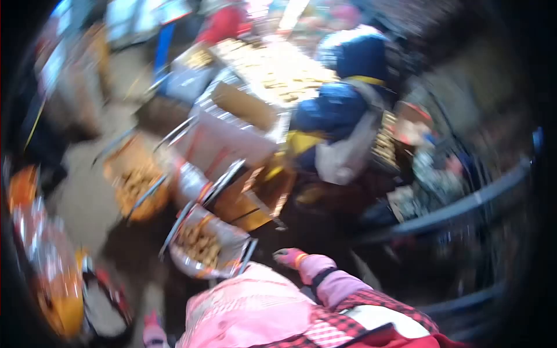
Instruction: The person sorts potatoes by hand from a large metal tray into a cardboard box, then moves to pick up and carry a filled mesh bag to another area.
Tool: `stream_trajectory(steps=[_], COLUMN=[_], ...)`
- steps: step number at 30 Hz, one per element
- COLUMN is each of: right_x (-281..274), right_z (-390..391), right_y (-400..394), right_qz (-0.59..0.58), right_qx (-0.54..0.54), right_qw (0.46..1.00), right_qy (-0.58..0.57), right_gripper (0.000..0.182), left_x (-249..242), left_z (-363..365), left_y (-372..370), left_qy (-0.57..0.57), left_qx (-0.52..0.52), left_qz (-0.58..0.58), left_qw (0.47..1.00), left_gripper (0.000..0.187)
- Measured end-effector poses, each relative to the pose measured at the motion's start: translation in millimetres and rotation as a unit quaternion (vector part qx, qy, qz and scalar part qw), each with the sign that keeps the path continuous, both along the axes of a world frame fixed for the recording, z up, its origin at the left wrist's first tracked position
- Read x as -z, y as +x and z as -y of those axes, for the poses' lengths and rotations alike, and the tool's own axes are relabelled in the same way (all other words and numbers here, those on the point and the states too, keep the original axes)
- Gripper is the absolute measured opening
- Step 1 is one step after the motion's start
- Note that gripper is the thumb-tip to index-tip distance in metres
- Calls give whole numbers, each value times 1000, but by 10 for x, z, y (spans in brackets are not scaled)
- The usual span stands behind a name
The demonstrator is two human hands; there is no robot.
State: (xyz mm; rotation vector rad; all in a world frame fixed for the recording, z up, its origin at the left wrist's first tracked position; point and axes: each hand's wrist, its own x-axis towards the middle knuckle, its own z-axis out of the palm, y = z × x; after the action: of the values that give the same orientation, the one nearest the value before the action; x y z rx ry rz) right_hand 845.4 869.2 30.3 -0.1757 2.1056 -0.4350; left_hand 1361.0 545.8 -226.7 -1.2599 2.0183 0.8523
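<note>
The frame is smeared by motion. My right hand (288,257), in a pink glove under a pink sleeve, is held in front of my pink apron, to the right of a clear plastic bag (232,239) on a metal frame. Tan lumpy pieces (200,245) lie inside that bag. There is a gap between the hand and the bag, and no object shows in it. My left hand (152,321) hangs low at the bottom left, also pink and blurred, beside my apron. How its fingers lie is not visible.
An orange bag (134,180) of similar pieces hangs on another frame. Behind stands a bright sorting table (278,66) strewn with pieces. A person in a blue jacket (333,110) works beside it. A grey rail (458,209) curves along the right. Filled plastic bags (49,267) stand left.
</note>
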Motion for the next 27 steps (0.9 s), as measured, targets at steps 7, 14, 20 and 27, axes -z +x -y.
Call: stream_trajectory(steps=[7,14,20,27], right_x=[703,2039,2761,1902], right_z=[-213,-1027,-1641,-601], right_y=[42,462,844,932], right_qz=[38,-117,-137,-180], right_qx=[147,-351,-322,-361], right_qw=[980,929,936,906], right_qy=[-126,-19,-37,127], right_gripper=[29,68,26,29], left_x=[426,-826,-1375,-822], left_z=[1257,1443,1471,2131], left_y=[-715,-1041,-962,-782], left_qy=[148,78,66,27], left_qx=[-315,-276,-184,-145], left_qz=[-310,-286,-96,-219], left_qw=[885,914,976,964], left_gripper=[42,48,55,55])
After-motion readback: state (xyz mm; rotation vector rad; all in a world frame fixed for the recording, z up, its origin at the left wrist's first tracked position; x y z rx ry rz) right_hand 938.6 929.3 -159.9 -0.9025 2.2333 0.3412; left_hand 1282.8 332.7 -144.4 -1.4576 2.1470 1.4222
